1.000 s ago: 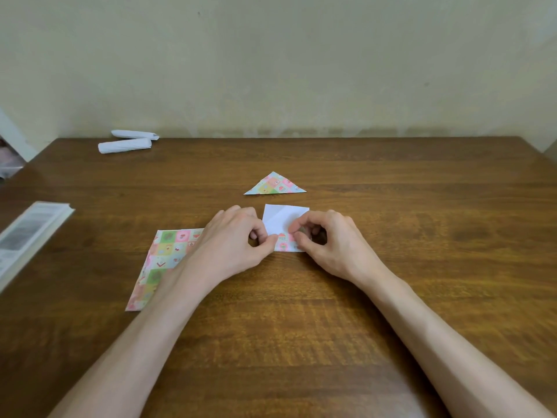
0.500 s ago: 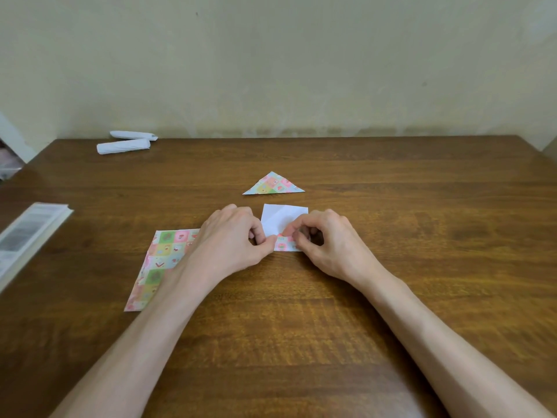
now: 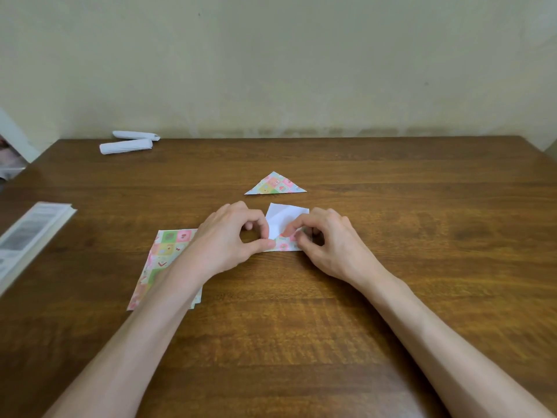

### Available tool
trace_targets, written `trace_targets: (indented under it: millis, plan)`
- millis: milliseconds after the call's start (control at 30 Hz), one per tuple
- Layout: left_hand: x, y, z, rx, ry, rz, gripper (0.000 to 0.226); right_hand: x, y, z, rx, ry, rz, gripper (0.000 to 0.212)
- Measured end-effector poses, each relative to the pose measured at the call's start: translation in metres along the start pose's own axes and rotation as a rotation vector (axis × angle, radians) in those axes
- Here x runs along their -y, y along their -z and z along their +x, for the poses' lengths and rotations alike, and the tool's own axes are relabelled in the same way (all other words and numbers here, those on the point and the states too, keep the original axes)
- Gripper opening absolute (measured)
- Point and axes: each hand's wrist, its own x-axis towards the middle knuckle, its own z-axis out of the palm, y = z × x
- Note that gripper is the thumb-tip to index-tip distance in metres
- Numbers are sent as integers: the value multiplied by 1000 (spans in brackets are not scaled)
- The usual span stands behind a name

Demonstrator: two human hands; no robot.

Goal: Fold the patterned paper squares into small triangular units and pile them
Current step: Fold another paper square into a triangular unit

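Observation:
A small paper square (image 3: 286, 220) lies white side up at the table's centre, its near edge turned over so the pastel pattern shows. My left hand (image 3: 232, 239) pinches that near edge at its left end with thumb and forefinger. My right hand (image 3: 324, 239) pinches the same folded edge at its right end. One folded patterned triangle (image 3: 275, 185) lies flat just beyond the square. A stack of unfolded patterned squares (image 3: 162, 260) sits to the left, partly hidden under my left forearm.
Two rolled white paper pieces (image 3: 126, 145) lie at the table's far left corner. A book or printed pad (image 3: 28, 236) sits at the left edge. The wooden table (image 3: 422, 236) ends at a wall behind.
Both hands keep pinching the near edge of the paper. The patterned turned-over strip looks slightly wider between the fingertips. Nothing else has moved.

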Motion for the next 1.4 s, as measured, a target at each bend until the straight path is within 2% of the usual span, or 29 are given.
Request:
trace_targets:
  millis: [400,1133,1300,1400]
  plan:
    - [14,2,4,126,1,-148,5,3,1,0,4,-10,-16,21]
    - [8,-1,4,75,23,-152,8,1,0,0,-4,-31,6,27]
    - [11,-1,4,77,-3,-143,7,4,-6,-1,-60,-42,-40,9]
    - [12,-1,5,71,-15,-143,9,8,-12,-1,-84,-60,-105,22]
